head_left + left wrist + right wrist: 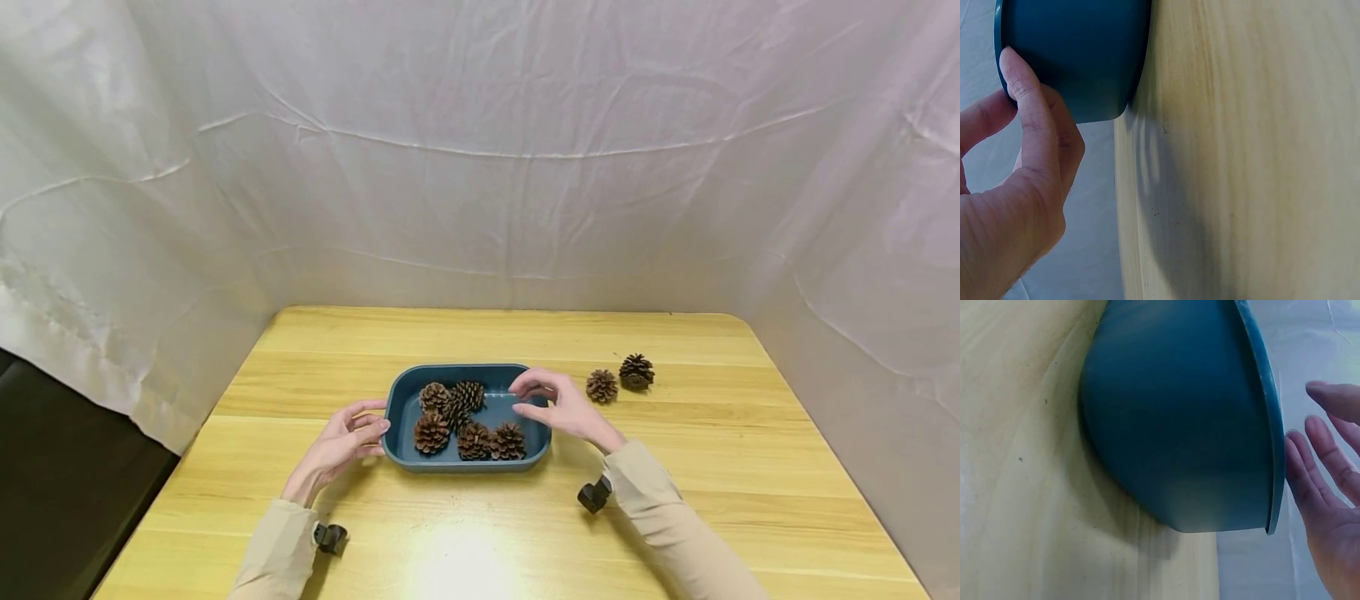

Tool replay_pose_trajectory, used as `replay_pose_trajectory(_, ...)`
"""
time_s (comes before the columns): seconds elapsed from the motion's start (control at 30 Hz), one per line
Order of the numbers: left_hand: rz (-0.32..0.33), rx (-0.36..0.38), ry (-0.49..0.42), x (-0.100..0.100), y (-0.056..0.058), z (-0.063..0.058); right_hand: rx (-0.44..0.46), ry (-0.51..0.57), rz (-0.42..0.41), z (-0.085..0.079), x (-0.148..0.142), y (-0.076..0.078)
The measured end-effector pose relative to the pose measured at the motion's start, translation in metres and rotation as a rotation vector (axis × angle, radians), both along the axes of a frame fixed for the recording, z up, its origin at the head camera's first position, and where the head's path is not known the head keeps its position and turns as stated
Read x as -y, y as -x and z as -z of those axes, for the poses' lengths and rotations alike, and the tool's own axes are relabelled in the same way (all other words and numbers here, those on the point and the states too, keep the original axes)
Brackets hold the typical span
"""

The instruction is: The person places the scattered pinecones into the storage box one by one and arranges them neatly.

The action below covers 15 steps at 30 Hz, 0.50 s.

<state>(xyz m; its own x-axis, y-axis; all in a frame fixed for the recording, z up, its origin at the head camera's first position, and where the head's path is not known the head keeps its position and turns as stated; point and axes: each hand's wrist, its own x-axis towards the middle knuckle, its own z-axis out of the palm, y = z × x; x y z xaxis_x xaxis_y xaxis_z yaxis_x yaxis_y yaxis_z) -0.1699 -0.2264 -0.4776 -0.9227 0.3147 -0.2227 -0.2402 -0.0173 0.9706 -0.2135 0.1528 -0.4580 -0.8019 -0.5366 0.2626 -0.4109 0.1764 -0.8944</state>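
Observation:
A dark blue rectangular container with rounded corners stands on the wooden table, and several brown pine cones lie inside, mostly in its left and front parts. At its left end my left hand holds the rim and wall, the thumb and fingers against the blue plastic. My right hand hovers over the right end of the container with its fingers loosely bent and apart, nothing between them. In the right wrist view its fingers show just beyond the rim.
Beyond my right hand, a smaller brown pine cone and a darker one sit side by side on the table. Pale fabric curtains hang behind and along both sides. Something black lies beyond the left edge.

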Motion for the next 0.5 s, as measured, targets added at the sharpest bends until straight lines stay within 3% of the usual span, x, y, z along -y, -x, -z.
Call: replay_pose_trajectory(0.5,-0.002,-0.006,0.003,0.0001,-0.0002,0.0004,-0.057,0.246,0.204,0.0085,-0.0082,-0.0033)
